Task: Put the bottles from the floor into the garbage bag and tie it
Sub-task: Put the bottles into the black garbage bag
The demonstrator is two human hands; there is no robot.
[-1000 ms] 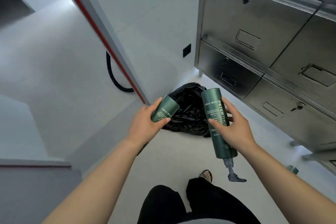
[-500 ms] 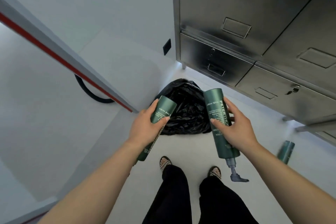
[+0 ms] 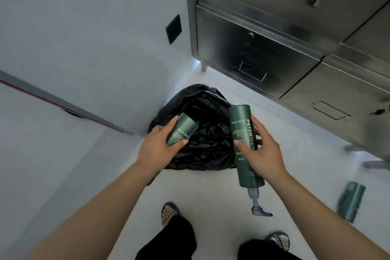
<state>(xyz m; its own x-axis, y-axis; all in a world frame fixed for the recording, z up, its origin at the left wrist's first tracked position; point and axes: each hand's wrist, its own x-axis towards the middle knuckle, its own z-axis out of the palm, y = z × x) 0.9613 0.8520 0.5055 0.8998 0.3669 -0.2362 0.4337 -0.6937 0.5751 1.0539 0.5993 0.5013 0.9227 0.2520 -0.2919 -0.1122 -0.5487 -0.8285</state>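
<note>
A black garbage bag (image 3: 207,133) sits crumpled and open on the pale floor in the corner between wall and cabinet. My left hand (image 3: 157,150) grips a dark green bottle (image 3: 181,132), its base pointing toward the bag's mouth. My right hand (image 3: 262,154) holds a larger green pump bottle (image 3: 245,148) upside down, pump hanging below, at the bag's right edge. Another green bottle (image 3: 350,203) lies on the floor at the right.
A steel cabinet (image 3: 295,34) with drawers and short legs stands at the back right. A white wall with a black plate (image 3: 173,28) is behind the bag. A grey and red door edge (image 3: 63,103) runs at the left. My sandalled feet (image 3: 169,215) are below.
The view has tilted down and closed in on the bag. Both hands, with their bottles, now sit nearer the bag's opening. The bottle on the floor has come fully into view.
</note>
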